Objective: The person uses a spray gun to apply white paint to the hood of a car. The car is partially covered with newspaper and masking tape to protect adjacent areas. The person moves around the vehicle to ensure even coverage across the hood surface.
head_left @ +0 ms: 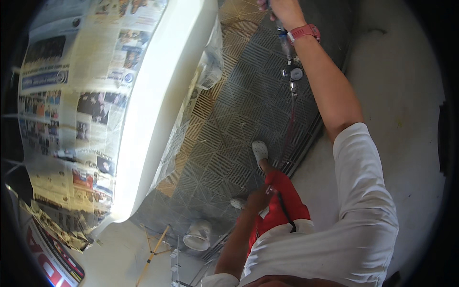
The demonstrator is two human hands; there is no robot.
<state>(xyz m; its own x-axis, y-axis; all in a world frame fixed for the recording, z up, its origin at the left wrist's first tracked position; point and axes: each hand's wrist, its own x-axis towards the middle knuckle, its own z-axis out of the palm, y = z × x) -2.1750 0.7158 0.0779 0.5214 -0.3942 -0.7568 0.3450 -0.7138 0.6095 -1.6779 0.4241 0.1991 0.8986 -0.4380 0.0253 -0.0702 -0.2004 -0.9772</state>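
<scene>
My right hand [286, 13] reaches to the top edge, a red watch [305, 32] on its wrist. Its fingers curl around something partly cut off by the frame. Just below that wrist is a clear and metal air-line fitting [286, 48]. Under it are a round gauge [296, 74] and a hose connector [293, 87] with a thin reddish hose. Low in front of my red shorts [291, 196], my left hand [259, 198] is closed, with a small shiny bit by its fingers; what it holds is unclear. A dark cord [286, 210] hangs beside it.
On the left stands a large glossy white panel [148, 110], its surroundings masked with newspaper [71, 119]. Grey and tan grid tiles [220, 105] cover the floor. A white bucket [197, 234] and a yellow-legged stand [153, 251] are near the bottom. A pale wall [401, 119] rises at right.
</scene>
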